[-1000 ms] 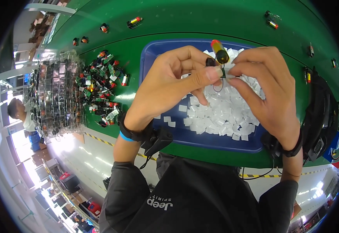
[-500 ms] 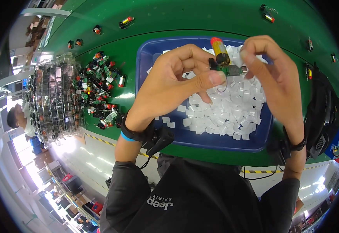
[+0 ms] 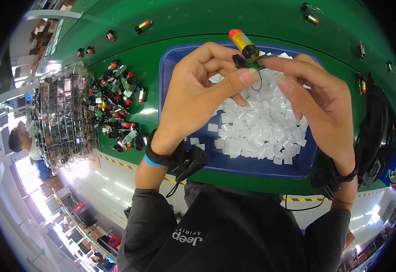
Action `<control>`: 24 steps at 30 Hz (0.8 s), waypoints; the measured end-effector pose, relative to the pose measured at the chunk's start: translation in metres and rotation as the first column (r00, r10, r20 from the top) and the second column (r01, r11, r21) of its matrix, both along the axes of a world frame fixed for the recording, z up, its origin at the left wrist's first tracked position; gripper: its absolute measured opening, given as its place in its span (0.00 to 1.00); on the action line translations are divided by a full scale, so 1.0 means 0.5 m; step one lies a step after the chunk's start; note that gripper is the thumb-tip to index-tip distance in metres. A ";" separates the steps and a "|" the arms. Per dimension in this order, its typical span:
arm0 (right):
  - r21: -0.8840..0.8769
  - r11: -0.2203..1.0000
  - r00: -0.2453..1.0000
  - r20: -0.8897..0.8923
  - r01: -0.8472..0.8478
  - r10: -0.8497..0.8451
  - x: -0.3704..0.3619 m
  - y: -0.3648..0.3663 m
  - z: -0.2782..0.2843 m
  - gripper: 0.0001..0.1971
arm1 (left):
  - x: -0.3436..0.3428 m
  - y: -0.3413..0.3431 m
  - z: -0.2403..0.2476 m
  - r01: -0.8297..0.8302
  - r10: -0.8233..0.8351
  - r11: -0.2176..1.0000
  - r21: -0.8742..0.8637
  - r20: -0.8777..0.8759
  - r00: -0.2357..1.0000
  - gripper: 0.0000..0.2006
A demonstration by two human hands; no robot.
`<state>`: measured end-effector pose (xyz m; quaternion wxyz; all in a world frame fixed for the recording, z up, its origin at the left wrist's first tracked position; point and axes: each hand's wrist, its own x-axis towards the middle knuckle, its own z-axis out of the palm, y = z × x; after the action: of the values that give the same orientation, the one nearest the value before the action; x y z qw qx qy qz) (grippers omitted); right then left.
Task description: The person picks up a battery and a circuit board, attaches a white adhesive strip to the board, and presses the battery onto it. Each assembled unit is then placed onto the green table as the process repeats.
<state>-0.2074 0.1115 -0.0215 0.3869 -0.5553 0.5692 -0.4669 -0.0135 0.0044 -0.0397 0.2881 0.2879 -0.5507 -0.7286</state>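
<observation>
Green table (image 3: pixel 234 18) stretches beyond both hands, with a bright workroom far to their left. Pinched between the thumb and fingers of the left hand (image 3: pixel 193 90) is one small electronic assembly (image 3: pixel 251 54): a yellow cylindrical cell (image 3: pixel 243 42) with its red end pointing away from the person, a board (image 3: pixel 268 57) toward the right hand (image 3: pixel 322 93), and a thin wire loop (image 3: pixel 260 85) beside the left thumb. The right thumb and forefinger stand slightly parted, forefinger at the board's end; whether it presses there, I cannot tell.

It should be light, the cell stiff and perhaps slick in its shiny wrap, the wire soft and its joints easily torn. The cell's body or the board's edges look the safest hold.

Counted: one blue tray (image 3: pixel 234 168) beneath the hands, its white squares (image 3: pixel 261 131) too many to number; left of the left hand, one heap of similar assemblies (image 3: pixel 116 97), also past counting, then one stack of clear plastic trays (image 3: pixel 64 118). Four loose assemblies (image 3: pixel 143 27) lie beyond the left hand. Ahead of the right hand is one more, possibly two together (image 3: pixel 312 19); to its right, three others (image 3: pixel 362 51) and one black bag-like item (image 3: pixel 373 131).
</observation>
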 end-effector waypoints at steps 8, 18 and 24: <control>0.121 0.993 0.961 0.274 -0.004 -0.030 0.011 -0.001 0.004 0.15 | -0.004 0.015 0.003 -0.067 0.075 0.988 -0.140 0.052 0.996 0.17; 0.206 0.978 0.921 0.386 -0.035 -0.049 0.011 -0.007 -0.001 0.16 | 0.001 0.014 -0.001 0.005 0.027 0.969 -0.247 0.125 0.992 0.17; 0.024 0.990 0.990 0.019 -0.137 0.136 -0.003 -0.005 -0.006 0.19 | 0.017 -0.008 0.014 0.099 -0.092 0.980 0.170 -0.052 0.994 0.15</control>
<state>-0.2086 0.1087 -0.0245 0.4300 -0.5839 0.5322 -0.4369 -0.0052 0.0005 -0.0325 0.2389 0.2688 -0.4924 -0.7926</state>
